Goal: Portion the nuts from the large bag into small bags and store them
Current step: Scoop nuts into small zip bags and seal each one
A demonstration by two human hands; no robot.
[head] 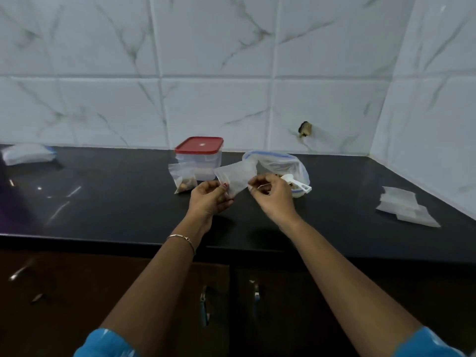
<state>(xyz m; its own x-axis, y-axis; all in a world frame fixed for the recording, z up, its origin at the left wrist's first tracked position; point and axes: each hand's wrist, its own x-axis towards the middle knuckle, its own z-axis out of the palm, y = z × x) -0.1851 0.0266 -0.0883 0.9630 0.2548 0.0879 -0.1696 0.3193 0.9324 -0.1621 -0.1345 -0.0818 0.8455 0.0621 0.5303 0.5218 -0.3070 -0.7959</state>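
Two hands hold an empty small bag [237, 180] up over the black table [128, 199]
In the head view, the left hand [210, 198] pinches the bag's left edge and the right hand [270, 194] pinches its right corner, fingers curled. Just behind lies the large bag [278, 163], a white scoop [296, 183] in its mouth. A filled small bag [183, 180] stands before the red-lidded container [198, 153]; spare bags [404, 204] lie stacked far right

White grey-veined tiled walls [231, 47] meet at right; glossy black countertop [103, 202] below; dark brown cabinet doors [77, 292], metal handles [204, 305] underneath.
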